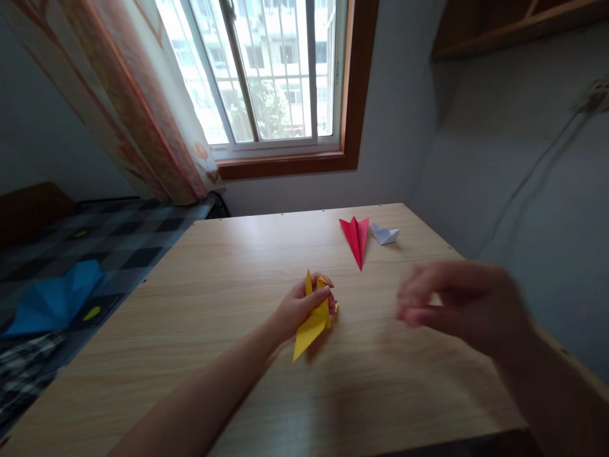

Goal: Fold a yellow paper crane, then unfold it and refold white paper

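Observation:
A yellow folded paper crane [311,327] is in my left hand [297,304], above the middle of the table. My left thumb presses across its body, and the fingers curl behind it. One long point sticks out toward me; narrower tips rise past the thumb. Part of the crane is hidden by the hand. Off to the right, apart from the crane, my right hand [457,301] hovers over the table, smeared by motion. Its fingers are curled with the thumb tip drawn in against them, and no object shows in them.
On the wooden table [228,266], a red paper plane [356,241] lies beside a small white paper boat [384,234] near the back right. A blue folded paper [61,295] rests on the checked bed [128,219] at left. Walls stand behind and right; a shelf [514,28] overhangs.

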`<state>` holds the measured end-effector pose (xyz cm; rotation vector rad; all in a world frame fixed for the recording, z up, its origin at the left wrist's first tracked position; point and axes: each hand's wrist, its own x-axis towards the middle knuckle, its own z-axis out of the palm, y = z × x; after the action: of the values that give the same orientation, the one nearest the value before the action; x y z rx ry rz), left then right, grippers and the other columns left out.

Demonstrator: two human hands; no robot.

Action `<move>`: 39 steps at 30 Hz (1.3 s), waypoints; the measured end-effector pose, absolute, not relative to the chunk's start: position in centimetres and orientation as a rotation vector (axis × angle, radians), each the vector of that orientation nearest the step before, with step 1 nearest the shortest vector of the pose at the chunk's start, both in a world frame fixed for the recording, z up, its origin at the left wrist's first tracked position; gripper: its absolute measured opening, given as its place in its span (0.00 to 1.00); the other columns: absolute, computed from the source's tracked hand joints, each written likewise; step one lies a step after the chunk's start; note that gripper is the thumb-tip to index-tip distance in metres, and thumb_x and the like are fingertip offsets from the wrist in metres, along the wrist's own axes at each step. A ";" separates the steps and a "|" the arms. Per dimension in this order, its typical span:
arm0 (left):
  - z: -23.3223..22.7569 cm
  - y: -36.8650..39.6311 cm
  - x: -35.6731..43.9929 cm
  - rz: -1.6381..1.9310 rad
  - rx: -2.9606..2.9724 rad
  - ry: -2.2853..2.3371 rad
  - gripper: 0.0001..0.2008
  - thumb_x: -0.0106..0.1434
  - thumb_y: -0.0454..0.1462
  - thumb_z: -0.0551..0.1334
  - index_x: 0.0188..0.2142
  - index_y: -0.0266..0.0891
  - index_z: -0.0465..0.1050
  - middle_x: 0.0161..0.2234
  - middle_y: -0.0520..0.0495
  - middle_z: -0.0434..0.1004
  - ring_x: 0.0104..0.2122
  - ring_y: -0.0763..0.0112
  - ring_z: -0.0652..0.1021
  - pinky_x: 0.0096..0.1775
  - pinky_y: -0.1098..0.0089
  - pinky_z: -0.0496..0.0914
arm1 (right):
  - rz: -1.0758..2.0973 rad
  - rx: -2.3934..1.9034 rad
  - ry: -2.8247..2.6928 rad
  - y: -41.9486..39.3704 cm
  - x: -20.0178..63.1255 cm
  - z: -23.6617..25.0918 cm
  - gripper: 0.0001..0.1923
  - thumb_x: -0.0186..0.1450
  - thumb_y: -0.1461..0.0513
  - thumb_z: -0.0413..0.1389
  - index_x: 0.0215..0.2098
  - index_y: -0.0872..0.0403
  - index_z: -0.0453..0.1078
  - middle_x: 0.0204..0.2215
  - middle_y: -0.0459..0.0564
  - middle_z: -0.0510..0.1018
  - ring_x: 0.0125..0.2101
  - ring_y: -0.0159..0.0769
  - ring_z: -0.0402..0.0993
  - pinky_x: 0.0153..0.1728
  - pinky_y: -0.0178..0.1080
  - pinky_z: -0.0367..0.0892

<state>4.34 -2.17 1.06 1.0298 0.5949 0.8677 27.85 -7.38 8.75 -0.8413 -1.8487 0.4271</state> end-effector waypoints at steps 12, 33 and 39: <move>0.4 -2.9 4.7 0.736 0.972 0.459 0.24 0.62 0.41 0.67 0.54 0.40 0.64 0.28 0.50 0.78 0.29 0.70 0.79 0.39 0.66 0.74 | 0.539 -0.789 -1.920 -3.8 24.8 2.9 0.10 0.65 0.62 0.60 0.45 0.50 0.77 0.37 0.50 0.83 0.37 0.36 0.78 0.40 0.40 0.73; 0.2 -3.3 4.8 0.566 1.026 0.400 0.24 0.64 0.41 0.65 0.56 0.39 0.62 0.30 0.48 0.78 0.28 0.70 0.79 0.32 0.72 0.71 | 0.055 -0.640 -2.054 -4.1 24.7 2.3 0.10 0.63 0.68 0.59 0.41 0.50 0.74 0.34 0.48 0.82 0.33 0.36 0.74 0.39 0.42 0.67; 1.7 -3.0 4.3 0.565 1.028 0.520 0.33 0.59 0.36 0.70 0.61 0.42 0.60 0.32 0.51 0.75 0.30 0.71 0.79 0.34 0.72 0.72 | 0.207 -0.734 -2.013 -4.1 25.1 2.4 0.07 0.62 0.69 0.56 0.34 0.52 0.73 0.29 0.48 0.79 0.31 0.36 0.74 0.37 0.41 0.68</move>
<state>4.26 -3.02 1.68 1.0284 0.5197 0.5649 25.14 -4.14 2.40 -0.7340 -2.0129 0.2072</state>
